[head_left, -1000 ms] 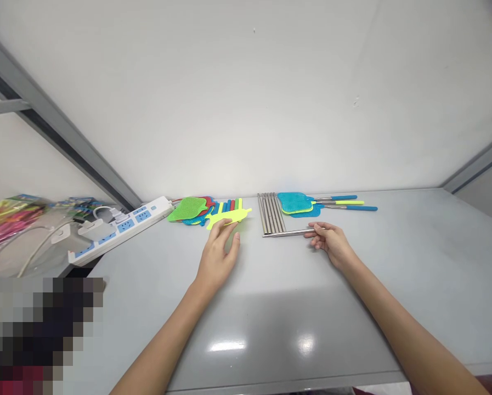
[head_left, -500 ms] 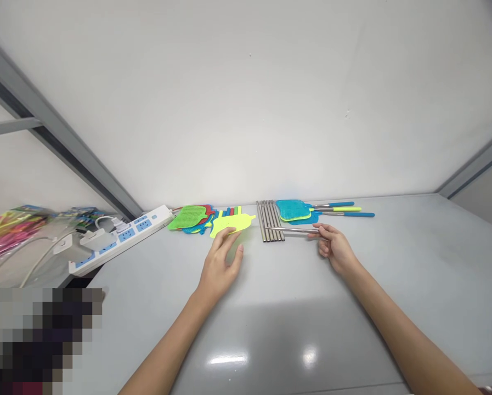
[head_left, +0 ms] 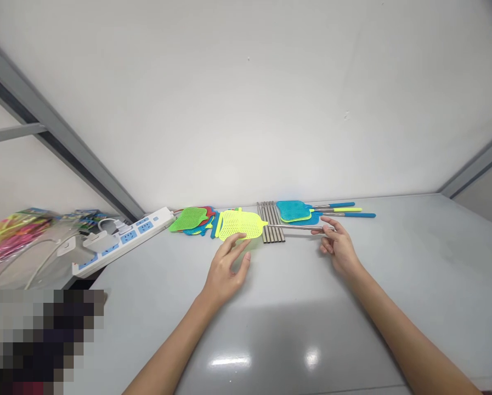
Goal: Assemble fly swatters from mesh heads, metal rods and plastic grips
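My left hand (head_left: 228,269) grips a yellow perforated fly swatter head (head_left: 242,225) by its near edge, thumb apart from the fingers. My right hand (head_left: 339,247) pinches a thin metal rod (head_left: 293,227) near its right end. The rod's left end meets the neck of the yellow head; how deep it sits I cannot tell. Beneath the rod lies a row of metal tubes (head_left: 273,237). Left of the yellow head is a pile of loose heads, with a green fly swatter head (head_left: 189,218) on top. Short coloured handles lie partly hidden behind the yellow head.
Fly swatters with blue heads (head_left: 292,210) and metal shafts lie at the back right, one with a blue handle (head_left: 365,215). A white power strip (head_left: 124,241) with plugs stands at the left. Beyond it are plastic bags (head_left: 15,236) of colourful things. A wall closes the back.
My left hand has moved right with the yellow head and turned its perforated face into view. Its neck has come to the rod's left end. My right hand has barely moved.
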